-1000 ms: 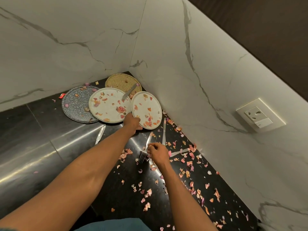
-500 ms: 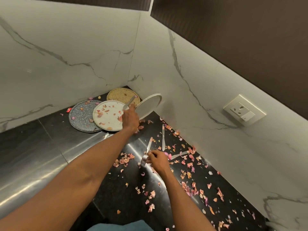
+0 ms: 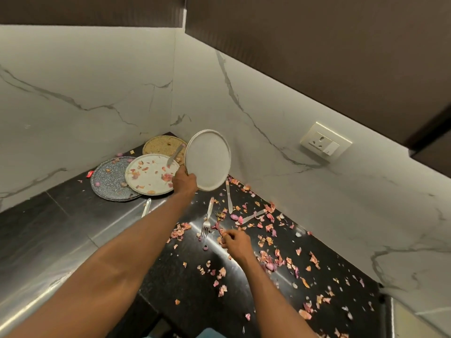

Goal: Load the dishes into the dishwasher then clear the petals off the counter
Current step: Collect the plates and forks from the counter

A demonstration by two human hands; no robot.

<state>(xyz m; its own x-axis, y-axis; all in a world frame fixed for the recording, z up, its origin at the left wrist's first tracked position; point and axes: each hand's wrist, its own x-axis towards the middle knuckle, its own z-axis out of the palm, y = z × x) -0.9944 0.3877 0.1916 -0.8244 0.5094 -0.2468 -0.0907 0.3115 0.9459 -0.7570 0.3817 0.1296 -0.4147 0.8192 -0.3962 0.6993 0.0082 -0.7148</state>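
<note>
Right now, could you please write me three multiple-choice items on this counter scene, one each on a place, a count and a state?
1. Where does the fork lie?
A. on the black counter
B. on the speckled plate
C. in the raised plate

2. How many plates lie flat in the corner?
A. one
B. three
C. five

3. How is the white plate in the left hand?
A. flat on the counter
B. lifted and tilted
C. broken

Answers: 1 A, it lies among petals; 2 B, speckled, white and woven; 3 B, its face is bare.

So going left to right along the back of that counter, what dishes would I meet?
Speckled grey plate → white plate with petals → the lifted white plate in the left hand → wall socket.
</note>
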